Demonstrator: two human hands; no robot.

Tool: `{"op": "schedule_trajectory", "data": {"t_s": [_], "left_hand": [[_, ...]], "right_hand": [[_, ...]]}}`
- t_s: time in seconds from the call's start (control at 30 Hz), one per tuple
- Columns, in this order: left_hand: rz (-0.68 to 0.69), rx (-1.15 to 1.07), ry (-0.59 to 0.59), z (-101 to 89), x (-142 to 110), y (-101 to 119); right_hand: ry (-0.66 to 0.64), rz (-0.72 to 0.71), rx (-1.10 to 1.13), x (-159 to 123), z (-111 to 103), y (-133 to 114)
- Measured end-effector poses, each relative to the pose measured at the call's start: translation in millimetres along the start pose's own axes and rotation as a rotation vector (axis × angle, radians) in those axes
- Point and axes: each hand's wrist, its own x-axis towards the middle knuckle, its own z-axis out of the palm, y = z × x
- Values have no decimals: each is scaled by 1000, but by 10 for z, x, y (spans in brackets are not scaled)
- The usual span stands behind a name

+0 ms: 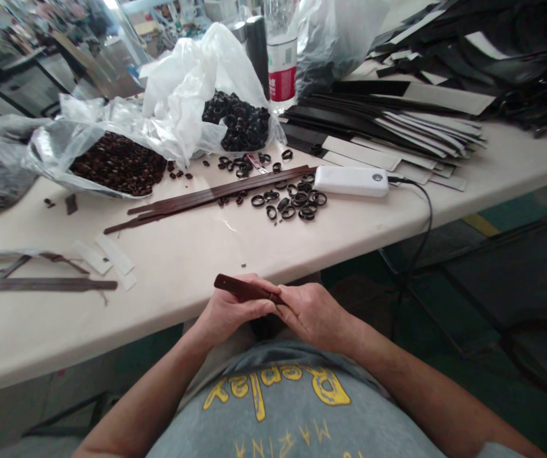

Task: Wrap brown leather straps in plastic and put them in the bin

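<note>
Worktable (182, 267), with, just beyond its near edge, the left hand (228, 315) and right hand (318, 312), both pinching a dark brown strap (242, 288) between them. The step appears to be fingering a thin band (272, 296), perhaps thread, around it; the next move calls for steady pinches.

- Long, cream, smooth-topped table (182, 254)
- Dark green floor (535, 194) below the table, bearing a straight yellow stripe (481, 224)
- Blurred, cluttered workroom (49, 32) beyond the table
</note>
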Motion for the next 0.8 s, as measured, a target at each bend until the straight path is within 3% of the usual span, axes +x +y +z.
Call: {"op": "schedule_trajectory", "data": {"t_s": [0.13,0.27,0.37,0.6,0.8], "left_hand": [[35,-30,89,-9,-3,-20],[46,-14,197,-122,-20,3],[13,-13,198,-134,-35,-28],[-54,-97,94,49,-54,-154],[-5,-56,184,-117,-83,-161]], "right_hand": [[-3,28,52,64,-68,-47],[-29,85,-73,32,-104,-10],[-55,84,-137,-18,-59,25],[0,-11,-46,47,63,-18],[-45,75,-36,67,-15,21]]}}
